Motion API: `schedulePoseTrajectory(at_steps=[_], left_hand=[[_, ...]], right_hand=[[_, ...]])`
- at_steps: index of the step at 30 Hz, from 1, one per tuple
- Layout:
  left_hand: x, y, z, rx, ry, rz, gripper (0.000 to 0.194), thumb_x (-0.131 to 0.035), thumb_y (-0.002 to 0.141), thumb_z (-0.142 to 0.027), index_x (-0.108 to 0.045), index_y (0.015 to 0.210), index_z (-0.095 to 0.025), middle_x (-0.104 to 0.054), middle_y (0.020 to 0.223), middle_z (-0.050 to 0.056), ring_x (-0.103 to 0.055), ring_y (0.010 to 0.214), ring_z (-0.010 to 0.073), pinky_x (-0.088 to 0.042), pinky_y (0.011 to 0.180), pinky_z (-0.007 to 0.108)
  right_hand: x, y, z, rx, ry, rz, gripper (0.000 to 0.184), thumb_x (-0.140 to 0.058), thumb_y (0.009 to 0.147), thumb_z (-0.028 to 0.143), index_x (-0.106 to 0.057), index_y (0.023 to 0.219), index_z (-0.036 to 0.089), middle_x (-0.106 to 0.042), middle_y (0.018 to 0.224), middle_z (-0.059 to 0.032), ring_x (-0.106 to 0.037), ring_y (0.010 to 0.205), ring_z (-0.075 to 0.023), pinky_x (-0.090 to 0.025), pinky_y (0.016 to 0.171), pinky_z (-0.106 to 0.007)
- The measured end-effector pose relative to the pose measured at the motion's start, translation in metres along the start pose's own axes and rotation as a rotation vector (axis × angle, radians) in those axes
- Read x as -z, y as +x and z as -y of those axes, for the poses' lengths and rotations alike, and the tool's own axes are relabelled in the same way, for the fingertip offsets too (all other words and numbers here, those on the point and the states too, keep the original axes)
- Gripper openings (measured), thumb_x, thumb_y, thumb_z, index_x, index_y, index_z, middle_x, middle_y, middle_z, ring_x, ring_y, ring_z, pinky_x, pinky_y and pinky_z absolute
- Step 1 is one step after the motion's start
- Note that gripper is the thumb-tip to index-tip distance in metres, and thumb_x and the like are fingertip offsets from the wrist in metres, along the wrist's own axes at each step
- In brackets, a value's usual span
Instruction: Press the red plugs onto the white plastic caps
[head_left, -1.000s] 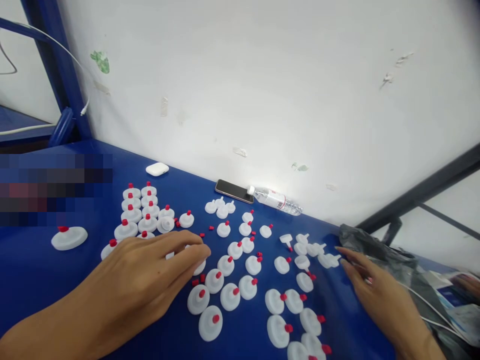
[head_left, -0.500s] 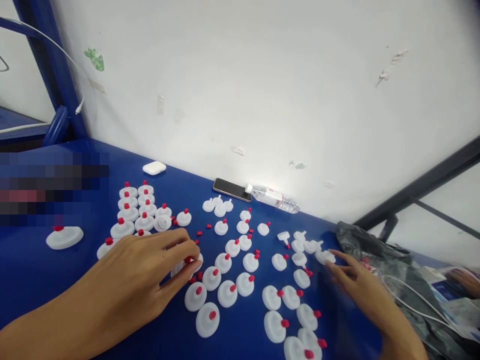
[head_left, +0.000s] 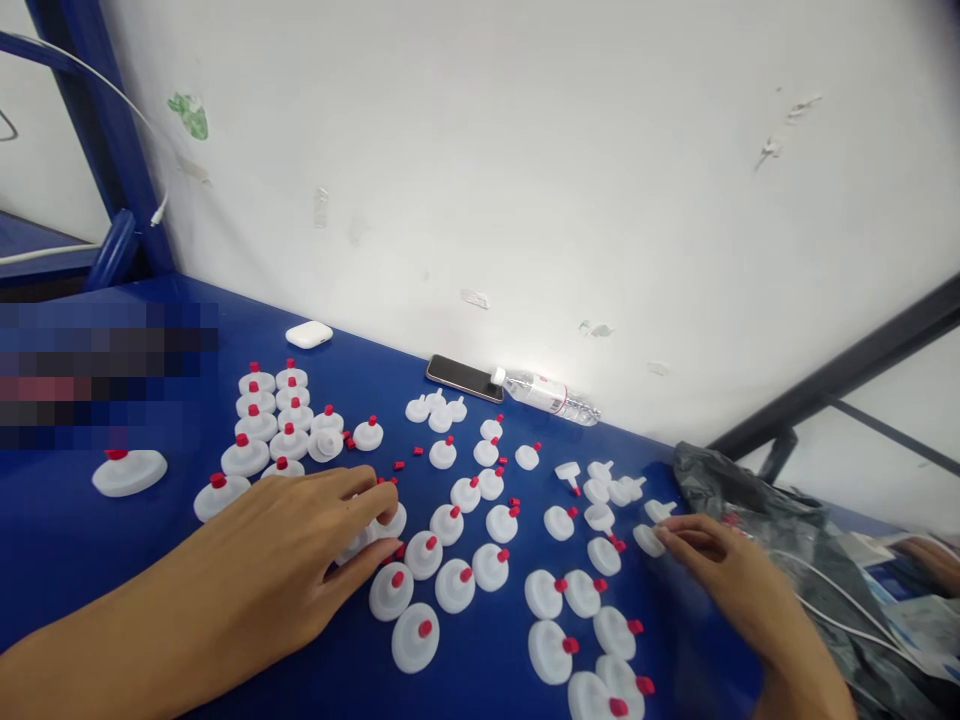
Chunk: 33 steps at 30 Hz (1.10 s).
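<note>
At the right side of the blue table [head_left: 315, 690], as the head view shows it, the right hand [head_left: 739, 575] has its thumb and first finger brought together at the edge of a bare white piece [head_left: 647, 541]. This piece is round and flat, and no red cap is seen on it; its stem, if it has one, is hidden by the fingertips. Its disc lies outward from the pinch, on the side of the capped pieces, and a second bare piece [head_left: 660, 511] is just beside it, a little nearer to the wall. I judge that this is a moment of taking hold. To lift the piece well, I think the pinch should close firmly on its narrow part, without pushing the neighbour.

In the same view, the left hand [head_left: 300, 550] is low over the table, thumb and first finger bent around the near side of a white disc [head_left: 394, 518]. The fingertips are apart from each other, but I cannot tell if they press on the disc or only rest near to it. Another disc is partly hidden under these fingers. Loose red caps [head_left: 399, 465] lie a little beyond this hand, and many capped pieces [head_left: 454, 586] are spread between the two hands. Farther back, near the wall [head_left: 525, 180], are a phone [head_left: 461, 377] and a plastic bottle [head_left: 546, 392], which lies on its side.
</note>
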<state>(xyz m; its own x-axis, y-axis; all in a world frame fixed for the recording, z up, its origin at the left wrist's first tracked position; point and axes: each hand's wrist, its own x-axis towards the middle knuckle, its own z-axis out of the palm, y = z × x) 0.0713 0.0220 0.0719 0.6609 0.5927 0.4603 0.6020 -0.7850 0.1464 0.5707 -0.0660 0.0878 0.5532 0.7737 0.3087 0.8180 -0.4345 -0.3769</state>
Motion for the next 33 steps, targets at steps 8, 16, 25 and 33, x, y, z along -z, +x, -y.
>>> schedulePoseTrajectory(at_steps=[8, 16, 25, 33], left_hand=[[0.0, -0.007, 0.023, 0.154, 0.209, -0.017, 0.061, -0.034, 0.11, 0.002, -0.082, 0.134, -0.027, -0.086, 0.137, 0.007, -0.082, 0.117, 0.0274, -0.061, 0.075, 0.031], [-0.017, -0.015, 0.033, 0.209, 0.332, 0.031, 0.072, -0.034, 0.102, 0.011, -0.09, 0.13, -0.025, -0.088, 0.13, 0.009, -0.087, 0.109, 0.0288, -0.059, 0.067, 0.032], [-0.01, -0.016, 0.029, -0.043, 0.348, 0.1, 0.063, -0.049, 0.104, 0.003, -0.088, 0.144, -0.026, -0.091, 0.143, 0.01, -0.087, 0.132, 0.0381, -0.076, 0.08, 0.04], [-0.019, -0.009, 0.025, 0.024, 0.277, 0.272, 0.076, -0.05, 0.096, 0.01, -0.091, 0.148, -0.026, -0.088, 0.149, 0.014, -0.083, 0.141, 0.043, -0.078, 0.095, 0.048]], right_hand=[[0.014, -0.008, 0.031, -0.147, 0.322, 0.014, 0.04, -0.079, 0.072, 0.076, -0.078, 0.086, 0.039, -0.098, 0.109, -0.0146, -0.096, 0.103, -0.0472, -0.078, 0.092, -0.055], [0.021, -0.012, 0.051, -0.202, 0.315, 0.047, 0.048, -0.076, 0.061, 0.08, -0.081, 0.081, 0.037, -0.097, 0.102, -0.0146, -0.093, 0.103, -0.0482, -0.071, 0.111, -0.063], [0.022, -0.01, 0.056, -0.197, 0.28, 0.065, 0.054, -0.074, 0.06, 0.085, -0.083, 0.083, 0.037, -0.098, 0.102, -0.0098, -0.094, 0.108, -0.0488, -0.07, 0.107, -0.062], [0.018, -0.008, 0.051, -0.178, 0.289, 0.072, 0.052, -0.075, 0.062, 0.086, -0.082, 0.085, 0.04, -0.099, 0.107, -0.006, -0.092, 0.119, -0.0479, -0.065, 0.114, -0.064]])
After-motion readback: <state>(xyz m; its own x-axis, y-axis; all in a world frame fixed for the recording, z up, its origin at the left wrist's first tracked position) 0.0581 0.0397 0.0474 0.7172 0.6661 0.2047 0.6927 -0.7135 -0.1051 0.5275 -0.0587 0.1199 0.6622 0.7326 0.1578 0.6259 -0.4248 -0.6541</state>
